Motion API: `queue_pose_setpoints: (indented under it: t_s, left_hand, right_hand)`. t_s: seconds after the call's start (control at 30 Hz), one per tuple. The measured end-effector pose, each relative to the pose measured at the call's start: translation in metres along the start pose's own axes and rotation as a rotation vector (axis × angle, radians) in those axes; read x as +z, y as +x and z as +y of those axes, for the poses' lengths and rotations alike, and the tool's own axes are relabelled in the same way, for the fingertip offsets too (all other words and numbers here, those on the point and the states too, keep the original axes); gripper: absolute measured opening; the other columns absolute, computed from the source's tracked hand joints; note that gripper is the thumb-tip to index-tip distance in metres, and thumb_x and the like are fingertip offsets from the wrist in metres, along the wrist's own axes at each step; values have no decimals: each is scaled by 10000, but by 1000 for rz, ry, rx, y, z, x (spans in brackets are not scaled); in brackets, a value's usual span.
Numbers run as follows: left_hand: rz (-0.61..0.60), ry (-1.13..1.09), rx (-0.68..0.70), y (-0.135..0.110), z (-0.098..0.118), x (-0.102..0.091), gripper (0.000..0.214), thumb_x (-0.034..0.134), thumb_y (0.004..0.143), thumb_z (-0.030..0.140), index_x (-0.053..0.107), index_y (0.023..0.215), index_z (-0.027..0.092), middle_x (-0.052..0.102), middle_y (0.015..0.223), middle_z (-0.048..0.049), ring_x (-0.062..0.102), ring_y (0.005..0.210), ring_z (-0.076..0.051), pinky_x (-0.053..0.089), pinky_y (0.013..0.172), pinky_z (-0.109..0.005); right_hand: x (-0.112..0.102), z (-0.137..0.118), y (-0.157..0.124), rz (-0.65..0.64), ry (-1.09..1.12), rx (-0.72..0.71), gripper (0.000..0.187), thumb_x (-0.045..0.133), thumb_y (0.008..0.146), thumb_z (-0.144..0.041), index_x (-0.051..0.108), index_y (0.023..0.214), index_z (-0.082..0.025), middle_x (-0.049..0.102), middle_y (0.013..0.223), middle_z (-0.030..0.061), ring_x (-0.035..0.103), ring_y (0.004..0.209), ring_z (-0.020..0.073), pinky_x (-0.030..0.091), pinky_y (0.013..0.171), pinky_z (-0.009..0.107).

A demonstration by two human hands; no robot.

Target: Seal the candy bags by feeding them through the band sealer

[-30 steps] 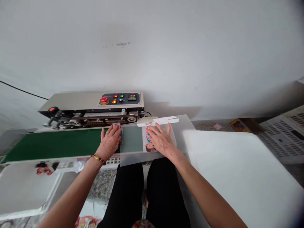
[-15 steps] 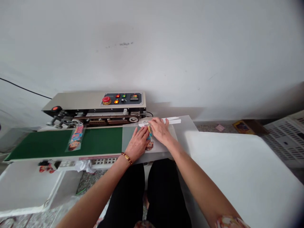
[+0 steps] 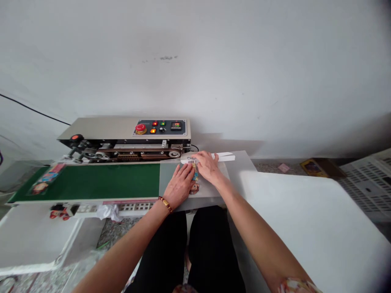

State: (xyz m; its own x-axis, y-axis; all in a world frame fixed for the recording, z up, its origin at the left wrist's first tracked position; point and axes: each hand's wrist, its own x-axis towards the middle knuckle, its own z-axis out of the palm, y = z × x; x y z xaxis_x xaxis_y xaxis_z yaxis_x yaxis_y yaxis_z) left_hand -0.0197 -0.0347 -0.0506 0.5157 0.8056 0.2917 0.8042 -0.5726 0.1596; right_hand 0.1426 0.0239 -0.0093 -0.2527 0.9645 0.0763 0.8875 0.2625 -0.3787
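Note:
My left hand (image 3: 180, 185) and my right hand (image 3: 208, 166) lie side by side on a clear packet with a colourful cartoon print (image 3: 194, 183), fingers pressed flat on it. The packet rests on a frosted feed plate (image 3: 238, 162) at the right end of a band sealer (image 3: 128, 132). Its top edge points at a white guide strip (image 3: 224, 156) by the sealer's intake. Another printed packet (image 3: 45, 181) lies at the far left end of the green conveyor belt (image 3: 100, 181).
The sealer's control panel (image 3: 160, 127) shows a red stop button and lit lamps. A white table (image 3: 305, 219) stands to the right, white crates (image 3: 366, 179) beyond it. A white tray (image 3: 30, 240) sits at the lower left. My legs are below the plate.
The earlier packet rode the belt from the intake to the far left end. My left hand came back from the belt to join my right hand on a new packet.

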Motion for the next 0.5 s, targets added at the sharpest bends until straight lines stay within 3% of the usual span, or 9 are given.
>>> queue_pose_setpoints:
  t_s: [0.07,0.2,0.3,0.37,0.5]
  left_hand:
    - [-4,6,1,-1,0,0,470,440,1024,246,477,1476,122,478,1558,-157,377,1494,-302,267,1256,-544]
    - [-22,16,0,0,1,0,476,449,1021,244,479,1477,112,467,1565,-163,370,1498,-305,260,1256,-544]
    - [-30,7,-1,3,0,-1,466,455,1018,241,493,1467,125,481,1555,-163,384,1491,-296,276,1247,-538]
    - [-30,5,13,5,-3,-3,458,450,1017,231,499,1462,133,481,1557,-155,387,1490,-290,271,1248,-535]
    - [-45,14,7,3,-16,-8,453,429,1019,221,513,1455,129,470,1568,-143,382,1491,-296,245,1257,-538]
  right_hand:
    - [4,0,-1,53,-3,-34,471,438,923,-41,637,1271,-288,586,1330,78,487,1240,269,156,1152,657]
    - [4,-1,3,17,-1,2,351,439,909,-42,698,1032,-244,623,1240,77,518,1199,275,169,1153,655]
    - [-2,6,0,68,116,60,452,406,860,-9,668,1136,-252,605,1319,75,523,1234,265,192,1146,670]
    - [-4,17,-12,165,160,58,483,395,860,-30,642,1209,-254,610,1332,86,524,1247,273,192,1146,672]
    - [0,45,-51,283,106,2,383,421,873,-106,680,1120,-242,659,1248,103,555,1202,297,224,1147,620]
